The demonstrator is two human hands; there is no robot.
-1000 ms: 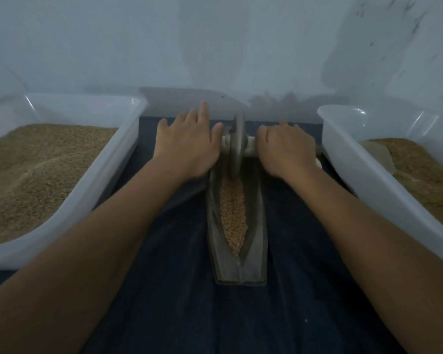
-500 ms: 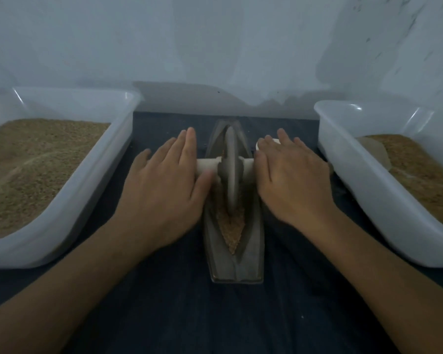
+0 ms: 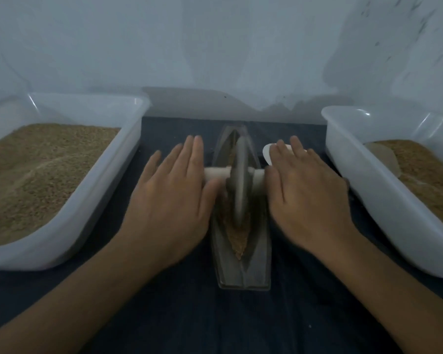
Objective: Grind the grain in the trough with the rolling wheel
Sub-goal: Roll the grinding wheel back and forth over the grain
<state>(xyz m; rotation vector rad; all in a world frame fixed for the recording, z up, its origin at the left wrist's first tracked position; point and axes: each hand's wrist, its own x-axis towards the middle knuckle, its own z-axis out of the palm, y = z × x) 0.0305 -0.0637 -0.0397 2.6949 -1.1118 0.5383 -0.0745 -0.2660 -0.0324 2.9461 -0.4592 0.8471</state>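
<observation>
Left hand [image 3: 172, 200] and right hand [image 3: 307, 198] lie flat, fingers straight, palms pressing down on the pale axle [image 3: 216, 174] either side of the rolling wheel [image 3: 239, 185] — no curled grip, both hands wide. Wheel stands upright in the dark boat-shaped trough [image 3: 243, 267] mid-bench, on dark cloth [image 3: 215, 323]. Grain [image 3: 238, 238] shows in the trough's near end. Grain-filled white tubs sit left [image 3: 92, 205] and right [image 3: 368, 190].

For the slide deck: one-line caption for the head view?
Left hand and right hand press wheel axle through grain-filled trough.
</observation>
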